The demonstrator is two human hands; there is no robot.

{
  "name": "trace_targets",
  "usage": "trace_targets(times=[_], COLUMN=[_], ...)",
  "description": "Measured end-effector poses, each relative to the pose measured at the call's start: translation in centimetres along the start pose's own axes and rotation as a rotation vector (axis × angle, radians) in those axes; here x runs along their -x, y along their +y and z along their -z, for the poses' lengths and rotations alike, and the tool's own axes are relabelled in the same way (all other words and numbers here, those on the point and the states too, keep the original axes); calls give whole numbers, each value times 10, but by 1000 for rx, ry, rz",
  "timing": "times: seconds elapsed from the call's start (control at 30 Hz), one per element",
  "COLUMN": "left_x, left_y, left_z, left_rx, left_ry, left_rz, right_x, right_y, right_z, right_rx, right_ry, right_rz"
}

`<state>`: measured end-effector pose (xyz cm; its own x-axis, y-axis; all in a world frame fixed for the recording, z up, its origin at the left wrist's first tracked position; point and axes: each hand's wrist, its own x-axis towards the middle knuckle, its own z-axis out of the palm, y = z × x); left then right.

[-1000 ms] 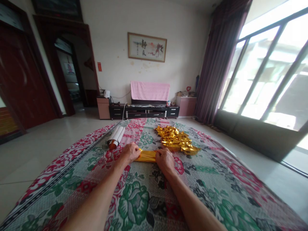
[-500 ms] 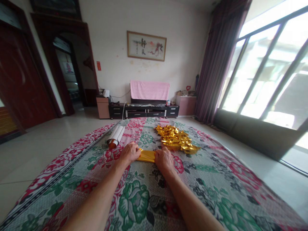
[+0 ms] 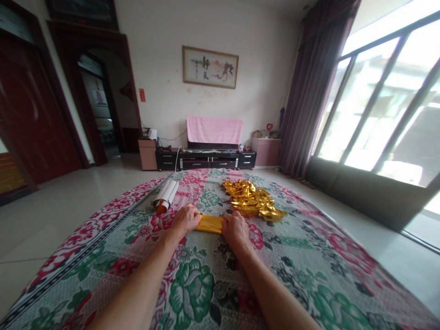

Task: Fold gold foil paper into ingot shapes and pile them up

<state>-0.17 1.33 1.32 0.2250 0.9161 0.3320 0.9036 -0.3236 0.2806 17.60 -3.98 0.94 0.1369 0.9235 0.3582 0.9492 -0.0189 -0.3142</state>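
Between my hands lies a strip of gold foil paper [image 3: 211, 223], folded flat and low over the flowered cloth. My left hand [image 3: 187, 218] is closed on its left end, and my right hand [image 3: 236, 229] grips the right end. The fingertips and the ends of the paper are partly hidden behind the knuckles. Just beyond my right hand sits a pile of folded gold foil ingots [image 3: 252, 200], pointed and shiny. Left of my left hand a white roll [image 3: 167, 191] with an orange-brown end rests on the cloth.
The flowered cloth [image 3: 192, 293] covers the broad surface before me, its curved edge at the far side. Beyond stand a low black cabinet [image 3: 195, 163] and a screen under a pink towel [image 3: 215, 129]. A purple curtain [image 3: 305, 91] and windows are at the right.
The view has shifted very slightly. Both hands keep hold of the gold foil paper in nearly the same place; the pile and the roll have not moved.
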Motion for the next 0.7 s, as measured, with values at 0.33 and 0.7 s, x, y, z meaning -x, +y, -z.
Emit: trace_targets(times=[0.33, 0.7], left_x=[-4, -5], left_y=[-3, -3], left_z=[2, 0], left_rx=[7, -12], left_ry=[-28, -13], left_rz=[-37, -60], right_x=[-3, -2], right_y=[3, 4], right_z=[1, 0], right_rx=[-37, -18], right_ry=[-29, -14], right_rz=[-18, -11])
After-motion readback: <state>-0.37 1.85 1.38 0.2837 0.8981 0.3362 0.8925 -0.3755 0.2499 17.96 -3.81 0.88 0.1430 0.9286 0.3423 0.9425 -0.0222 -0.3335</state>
